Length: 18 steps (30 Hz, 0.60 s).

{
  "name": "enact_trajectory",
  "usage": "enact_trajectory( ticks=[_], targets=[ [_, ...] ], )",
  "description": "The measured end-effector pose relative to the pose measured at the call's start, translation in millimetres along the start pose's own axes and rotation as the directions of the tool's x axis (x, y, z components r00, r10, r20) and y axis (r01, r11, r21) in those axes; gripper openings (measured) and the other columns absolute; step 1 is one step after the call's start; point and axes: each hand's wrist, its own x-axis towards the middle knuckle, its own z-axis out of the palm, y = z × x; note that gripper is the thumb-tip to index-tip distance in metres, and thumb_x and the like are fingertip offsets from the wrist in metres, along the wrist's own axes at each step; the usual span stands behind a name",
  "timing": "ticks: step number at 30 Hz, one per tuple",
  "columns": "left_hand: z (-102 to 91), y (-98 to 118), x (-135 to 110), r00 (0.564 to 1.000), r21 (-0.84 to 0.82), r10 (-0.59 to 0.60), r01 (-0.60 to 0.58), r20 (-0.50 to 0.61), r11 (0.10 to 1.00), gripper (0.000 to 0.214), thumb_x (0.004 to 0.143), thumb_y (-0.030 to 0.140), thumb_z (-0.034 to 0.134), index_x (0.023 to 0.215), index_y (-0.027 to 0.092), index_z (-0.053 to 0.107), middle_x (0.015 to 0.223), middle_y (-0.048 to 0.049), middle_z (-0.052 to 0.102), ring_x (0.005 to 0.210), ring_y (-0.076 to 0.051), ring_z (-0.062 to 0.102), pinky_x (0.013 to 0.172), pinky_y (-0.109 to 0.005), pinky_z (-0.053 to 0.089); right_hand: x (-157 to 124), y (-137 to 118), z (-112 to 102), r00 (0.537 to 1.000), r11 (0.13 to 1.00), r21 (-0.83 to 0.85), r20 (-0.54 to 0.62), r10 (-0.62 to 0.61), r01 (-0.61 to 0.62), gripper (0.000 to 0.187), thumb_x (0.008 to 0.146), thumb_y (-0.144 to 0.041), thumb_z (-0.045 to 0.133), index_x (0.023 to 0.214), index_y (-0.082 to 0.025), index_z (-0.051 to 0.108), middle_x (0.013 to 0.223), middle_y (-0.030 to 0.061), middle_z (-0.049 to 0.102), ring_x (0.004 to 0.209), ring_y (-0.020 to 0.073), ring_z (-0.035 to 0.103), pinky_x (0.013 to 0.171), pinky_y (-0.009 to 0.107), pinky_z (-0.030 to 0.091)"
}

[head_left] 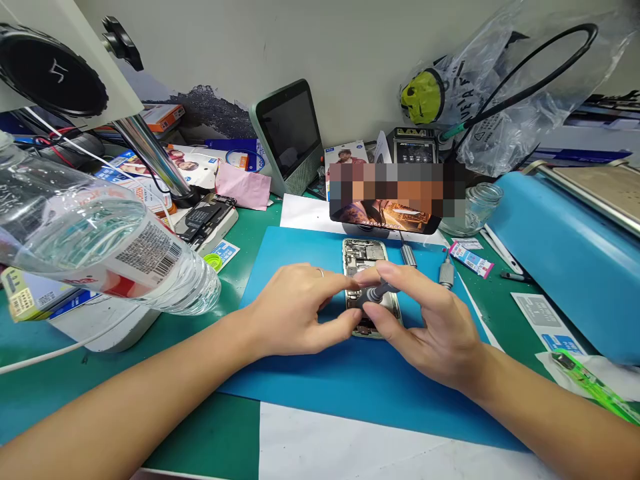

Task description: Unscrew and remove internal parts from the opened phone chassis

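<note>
An opened smartphone [364, 252] lies on the blue mat [300, 380], its inner boards and parts showing. My right hand [433, 327] is closed, with thumb and fingers pinching a dark grey screwdriver [376, 292] held at a slant over the phone. From the other side, my left hand [295, 310] reaches in, thumb and index fingertip at the phone's left edge, close to the screwdriver's lower end. The screwdriver's tip is hidden by the fingers. Beyond my right hand are two more small screwdrivers, one grey [409, 255] and one silver [446, 272].
A phone playing video [385, 217] stands behind the mat, partly blurred out. A large water bottle [150, 247] is at the left, near a metal stand post [155, 160]. At the right are a glass jar [475, 207], a blue case [555, 260] and a green cutter [595, 383].
</note>
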Motion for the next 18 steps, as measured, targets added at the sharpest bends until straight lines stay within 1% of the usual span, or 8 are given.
enact_trajectory(
  ticks=[3,6,10,14,18],
  targets=[
    [-0.7,1.0,-0.9,0.999,-0.001,0.047,-0.047,0.016,0.999,0.022,0.095,0.035,0.059,0.111,0.021,0.065,0.063,0.0046,0.060,0.058,-0.013,0.057,0.060,-0.028,0.037,2.6,-2.1,-0.3,1.000,1.000,-0.023,-0.004,0.002,-0.002,0.065,0.087,-0.007,0.065,0.145,-0.028,0.044,0.114,0.0080,0.074,0.099,0.0238,0.073,0.085,0.040,0.064],
    [-0.8,0.2,-2.1,0.997,-0.007,0.076,-0.076,0.016,0.997,0.024,0.101,0.035,0.053,0.117,0.020,0.063,0.065,0.0040,0.062,0.060,-0.014,0.060,0.061,-0.028,0.038,4.6,-3.0,-0.8,1.000,0.999,-0.039,-0.014,-0.001,0.000,0.064,0.086,-0.007,0.066,0.144,-0.030,0.046,0.113,0.0072,0.074,0.102,0.0251,0.072,0.087,0.042,0.063],
    [0.4,-1.5,-2.6,0.992,-0.004,0.124,-0.124,0.021,0.992,0.023,0.106,0.035,0.047,0.112,0.020,0.062,0.072,0.0017,0.067,0.065,-0.014,0.063,0.062,-0.028,0.039,5.5,-1.9,-1.4,1.000,0.999,-0.040,-0.011,-0.028,0.027,0.064,0.086,-0.007,0.065,0.143,-0.030,0.046,0.116,0.0078,0.074,0.105,0.0257,0.072,0.088,0.044,0.063],
    [1.9,-1.6,-1.3,0.993,-0.009,0.117,-0.117,-0.007,0.993,0.024,0.105,0.038,0.050,0.111,0.019,0.063,0.070,0.0027,0.065,0.061,-0.013,0.059,0.061,-0.027,0.038,5.5,-0.9,-2.0,0.998,0.998,-0.019,-0.004,-0.056,0.056,0.064,0.086,-0.010,0.071,0.142,-0.029,0.046,0.119,0.0101,0.073,0.106,0.0255,0.072,0.086,0.043,0.064],
    [2.8,-0.1,-0.8,0.995,-0.026,0.098,-0.098,-0.019,0.995,0.025,0.100,0.038,0.057,0.115,0.019,0.062,0.063,0.0055,0.058,0.057,-0.012,0.056,0.058,-0.026,0.036,5.6,-1.4,-1.8,0.998,0.998,-0.023,-0.016,-0.056,0.055,0.063,0.086,-0.007,0.070,0.141,-0.026,0.048,0.118,0.0111,0.073,0.107,0.0249,0.071,0.087,0.043,0.063]
  ],
)
